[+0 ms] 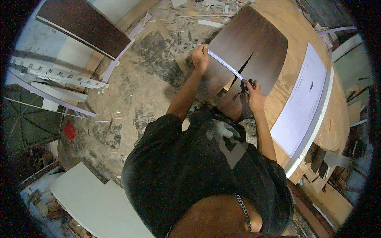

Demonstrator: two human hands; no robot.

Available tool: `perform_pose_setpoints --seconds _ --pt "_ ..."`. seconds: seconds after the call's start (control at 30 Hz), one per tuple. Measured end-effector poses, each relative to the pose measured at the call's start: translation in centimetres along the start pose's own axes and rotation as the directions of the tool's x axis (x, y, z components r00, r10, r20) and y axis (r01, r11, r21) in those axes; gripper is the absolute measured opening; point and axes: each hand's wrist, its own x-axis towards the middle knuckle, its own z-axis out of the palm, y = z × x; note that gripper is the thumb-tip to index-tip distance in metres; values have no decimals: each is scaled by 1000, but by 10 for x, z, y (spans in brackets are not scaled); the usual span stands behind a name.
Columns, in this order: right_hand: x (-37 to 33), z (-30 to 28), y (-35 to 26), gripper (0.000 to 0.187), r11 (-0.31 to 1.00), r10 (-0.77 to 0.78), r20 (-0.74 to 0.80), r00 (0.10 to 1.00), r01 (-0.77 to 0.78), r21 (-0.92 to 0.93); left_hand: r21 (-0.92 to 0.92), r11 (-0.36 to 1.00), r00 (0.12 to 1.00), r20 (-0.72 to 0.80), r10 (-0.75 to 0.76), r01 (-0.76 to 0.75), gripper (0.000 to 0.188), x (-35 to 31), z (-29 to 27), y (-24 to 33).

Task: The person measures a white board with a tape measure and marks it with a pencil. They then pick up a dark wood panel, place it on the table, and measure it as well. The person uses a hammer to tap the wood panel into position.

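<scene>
A white tape measure blade (224, 63) is stretched slantwise over a dark brown wood-grain board (264, 37). My left hand (201, 58) pinches the blade's far-left end at the board's left edge. Closer to me and to the right, my right hand (255, 96) is closed around the other end of the tape measure, where something dark shows between the fingers. Its case is mostly covered by that hand. A narrow dark shadow crosses the board beside the blade.
The board lies on a plywood worktop (278, 10). A white panel (295, 107) rests at the worktop's right side. Offcuts litter the floor (139, 75) beyond. Another dark board (85, 25) stands at far left, and a large pale panel (93, 200) lies at lower left.
</scene>
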Motion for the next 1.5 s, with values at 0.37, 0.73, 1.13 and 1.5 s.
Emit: perform_pose_setpoints --seconds 0.37,0.73,1.13,1.5 --pt "-2 -5 -18 66 997 -10 127 992 20 -73 113 993 999 -8 -35 36 19 -8 14 0" --pt "-3 -3 -33 48 985 43 188 981 -10 -170 77 992 995 -25 100 -98 24 -8 19 -16" --pt "-7 -9 -35 50 992 18 163 986 2 -123 100 976 956 -208 209 -192 22 -8 20 -23" --pt "-45 -15 5 64 976 50 -75 996 -33 213 -105 932 938 -50 344 -347 16 -15 -4 47"
